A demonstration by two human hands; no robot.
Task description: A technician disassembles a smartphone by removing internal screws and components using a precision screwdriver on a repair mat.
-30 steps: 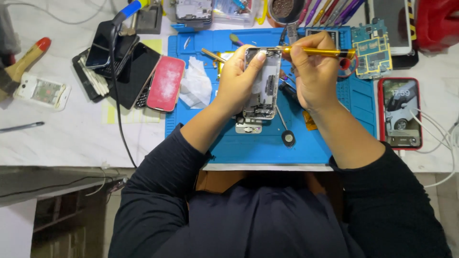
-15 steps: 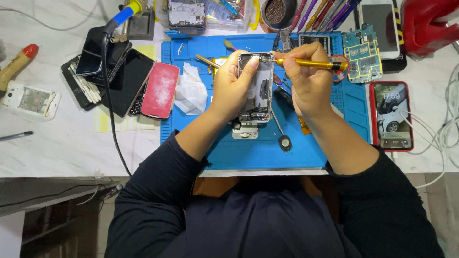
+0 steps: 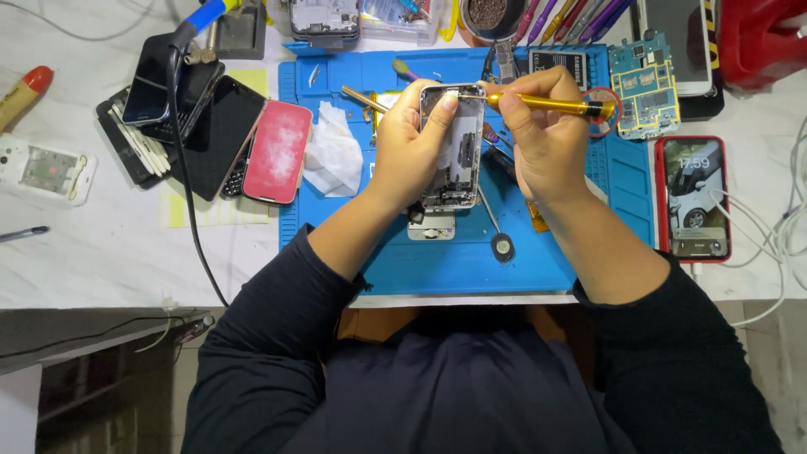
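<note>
Centre of frame: left hand (image 3: 412,147) wraps closed around an opened silver phone chassis (image 3: 454,147), held upright above the blue rubber work mat (image 3: 437,261). Right hand (image 3: 542,143) pinches a yellow-handled precision screwdriver (image 3: 542,104), tip at the chassis top edge. Red-cased lit phone (image 3: 693,197) at right, pink oval phone (image 3: 277,151) at left. White marble-pattern bench (image 3: 92,244); mat's near edge meets the bench front.
</note>
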